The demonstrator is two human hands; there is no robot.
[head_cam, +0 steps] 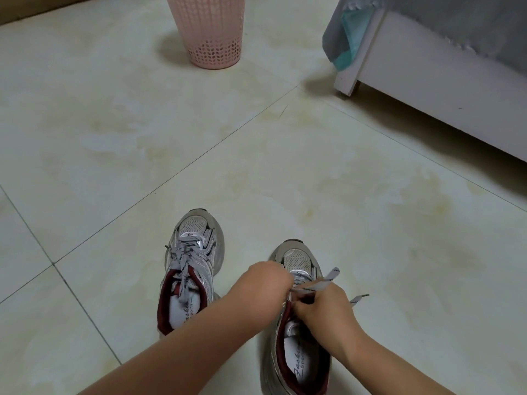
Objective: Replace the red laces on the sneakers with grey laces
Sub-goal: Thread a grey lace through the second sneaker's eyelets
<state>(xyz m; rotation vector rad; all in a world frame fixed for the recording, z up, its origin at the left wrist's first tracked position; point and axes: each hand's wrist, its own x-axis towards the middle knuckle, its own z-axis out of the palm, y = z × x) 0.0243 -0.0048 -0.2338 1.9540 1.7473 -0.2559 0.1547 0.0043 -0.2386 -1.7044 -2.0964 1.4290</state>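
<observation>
Grey lace [318, 286] with dark flecks, pinched over the right sneaker [296, 352] on the floor [114, 138]. Left hand [269, 279] and right hand [325, 309]: fingers curled tight on the lace, ends sticking out right. Insoles printed in script, "Sports" beneath. Left sneaker [191, 269] just beside, grey-laced already, maroon lining. Pink basket [209, 29] well apart.

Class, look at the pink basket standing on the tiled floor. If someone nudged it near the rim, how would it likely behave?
The pink basket is tall and narrows to a small base, so it would probably tip rather than hold. Its walls are perforated lattice, so it is likely light. On the glossy tiled floor, a low push would probably make it slide.
</observation>
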